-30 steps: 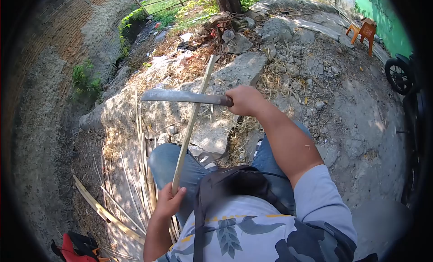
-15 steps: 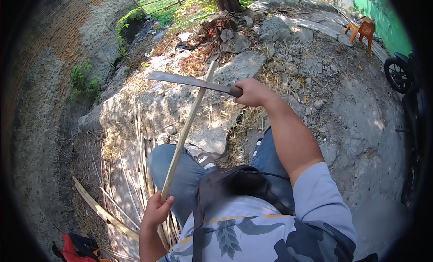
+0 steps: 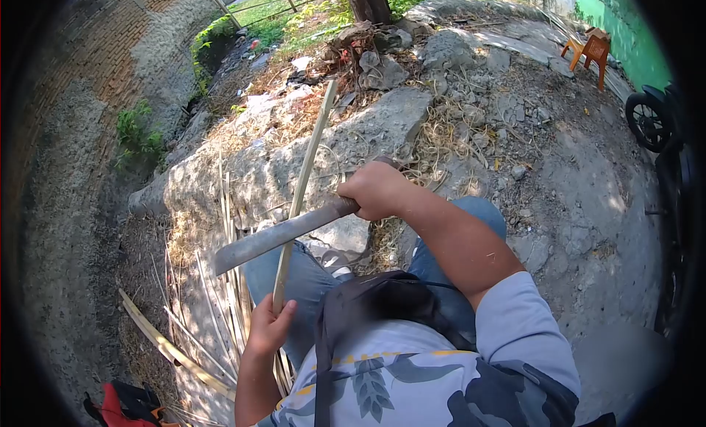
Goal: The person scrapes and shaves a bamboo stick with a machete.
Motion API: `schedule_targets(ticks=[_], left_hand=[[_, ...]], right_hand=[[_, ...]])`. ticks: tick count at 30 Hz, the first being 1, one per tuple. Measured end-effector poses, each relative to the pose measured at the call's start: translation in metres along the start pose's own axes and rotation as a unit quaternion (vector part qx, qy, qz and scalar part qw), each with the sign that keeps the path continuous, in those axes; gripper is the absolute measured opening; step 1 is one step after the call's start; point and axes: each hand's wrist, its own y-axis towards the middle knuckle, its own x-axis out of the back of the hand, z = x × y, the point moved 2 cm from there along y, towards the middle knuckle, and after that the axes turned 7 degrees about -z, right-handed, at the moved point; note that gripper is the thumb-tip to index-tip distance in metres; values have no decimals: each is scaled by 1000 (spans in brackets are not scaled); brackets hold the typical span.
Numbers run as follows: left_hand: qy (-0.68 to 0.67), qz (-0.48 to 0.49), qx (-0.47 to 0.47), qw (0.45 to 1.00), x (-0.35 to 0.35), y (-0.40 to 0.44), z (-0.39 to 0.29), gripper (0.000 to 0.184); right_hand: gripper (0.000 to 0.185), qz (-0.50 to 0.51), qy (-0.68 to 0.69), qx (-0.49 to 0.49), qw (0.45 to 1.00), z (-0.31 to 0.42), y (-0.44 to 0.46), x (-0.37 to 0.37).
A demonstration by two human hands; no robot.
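My left hand (image 3: 269,324) is closed around the lower end of a long pale bamboo strip (image 3: 312,148), which slants up and away from me. In my right hand (image 3: 373,189) is the dark handle of a machete (image 3: 283,236). Its broad grey blade points left and slightly down, crossing the strip on its lower half, above my left knee. Whether the edge bites into the strip or only rests on it, I cannot tell.
Several split bamboo strips (image 3: 213,302) lie on the ground at my left, beside a thicker bamboo piece (image 3: 165,346). Broken concrete (image 3: 382,122) lies ahead. An orange chair (image 3: 594,56) and a motorcycle wheel (image 3: 649,122) are at the right. A brick wall (image 3: 73,74) rises on the left.
The machete has come down the strip toward me, its blade tip swinging lower. My left hand has risen slightly, and the strip's top end has shifted up and left.
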Motion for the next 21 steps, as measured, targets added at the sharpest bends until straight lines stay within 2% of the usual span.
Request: schedule_targets(ticks=[2,3,5,8,14,17,21], left_hand=[[22,-1,18,1000,8,-4,-8,28],[32,-1,30,999,12,-9,-13,28],[33,19,37,999,36,-20,-7,27],[63,17,17,998,53,-27,2,28],[70,0,34,997,37,-26,17,30],[40,8,0,999,22,-22,9,30],[36,11,3,999,14,-12,10,30]], right_hand=[[22,15,-15,5,1000,-9,2,0],[21,-15,2,-25,1000,-26,-1,1],[21,-55,50,-150,986,-73,-2,-2],[22,-79,114,-265,954,-104,-14,10],[24,-51,67,-272,959,-64,-5,5],[24,-13,59,-179,982,-44,0,6],[19,11,-9,-37,999,-9,0,-3]])
